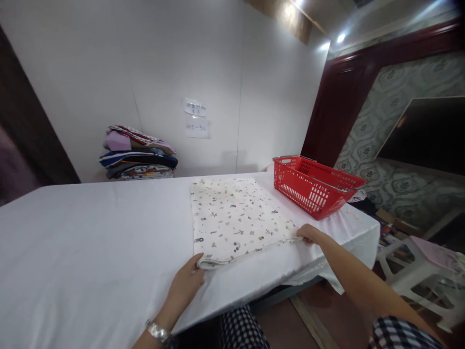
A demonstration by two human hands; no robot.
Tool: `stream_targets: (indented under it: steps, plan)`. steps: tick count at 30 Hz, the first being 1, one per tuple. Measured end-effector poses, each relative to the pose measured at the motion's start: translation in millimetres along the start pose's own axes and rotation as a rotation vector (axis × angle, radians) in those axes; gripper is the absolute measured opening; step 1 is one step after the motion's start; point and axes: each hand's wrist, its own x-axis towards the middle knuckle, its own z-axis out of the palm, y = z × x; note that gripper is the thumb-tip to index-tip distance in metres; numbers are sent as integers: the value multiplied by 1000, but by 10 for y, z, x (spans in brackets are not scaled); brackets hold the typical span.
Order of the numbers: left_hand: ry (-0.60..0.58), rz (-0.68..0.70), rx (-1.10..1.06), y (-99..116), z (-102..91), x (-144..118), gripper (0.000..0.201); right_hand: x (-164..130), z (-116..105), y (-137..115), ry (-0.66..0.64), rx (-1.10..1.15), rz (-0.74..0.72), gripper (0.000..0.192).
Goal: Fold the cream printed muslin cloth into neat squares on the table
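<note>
Your checked sleeve (399, 333) sits nearest the camera at the lower right, and on the other side a silvery band (157, 331) circles your left wrist. More black-and-white checked clothing (241, 329) shows below the front edge of the worktop (109, 242), which is covered in white fabric.

Both of your hands are grasping the same thing — the pale printed cloth (236, 218) that lies flat on the worktop in front of you. Your left hand (187, 281) pinches its near left corner, thumb and fingers closed around a rounded fold where the layers show. Your right hand (308, 233) grips the near right corner, with its fingers bent over the edge. The cloth carries small scattered motifs in grey, brown and black, and its near edge runs slantwise between your two hands.

Beyond your right hand, near the cloth but apart from it, a red basket (295, 190) with perforated sides stands on the worktop. At the far left, a stack of folded fabrics (140, 157) sits against the white partition (163, 58) — you cannot tell whether it rests on the worktop. Two paper notes (196, 127) are stuck there, the lower one reading "45-50". To your right, a white stool (425, 264) stands on the floor.
</note>
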Motion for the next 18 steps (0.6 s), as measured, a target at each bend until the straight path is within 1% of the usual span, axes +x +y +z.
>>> stream_targets:
  steps: [2,3,5,6,8,9,10,11,12,14,16,17,18]
  plan:
    - [-70,-129,-248,32,22,31,44,-51,-17,-5,-18,107,8,16]
    - [-79,-173,-325,36,45,50,43,-78,-25,-7,-26,160,3,15]
    - [-54,-198,-379,16,104,103,43,-125,-40,-6,-46,251,-19,10]
    - [-25,-179,-373,-5,129,137,42,-143,-47,-3,-58,295,-30,8]
    - [58,-83,-359,-53,121,219,40,-179,-49,2,-96,419,-50,5]
    - [116,-23,-358,-73,67,264,38,-208,-37,-2,-125,500,-62,8]
    - [181,29,-353,-89,-32,311,37,-256,-9,-16,-163,587,-79,12]
    - [265,56,-343,-100,-179,357,37,-332,42,-42,-206,678,-102,16]
    - [346,46,-315,-111,-374,403,38,-442,123,-84,-247,759,-127,21]
    - [500,-16,-230,-147,-878,497,42,-772,387,-210,-320,902,-178,28]
    - [626,-107,-93,-241,-1440,600,46,-1210,781,-373,-377,1020,-209,33]
    - [683,-157,-16,-312,-1696,651,46,-1438,1007,-455,-445,1050,-250,33]
    - [731,-198,74,-393,-1910,695,45,-1654,1237,-531,-564,1060,-294,32]
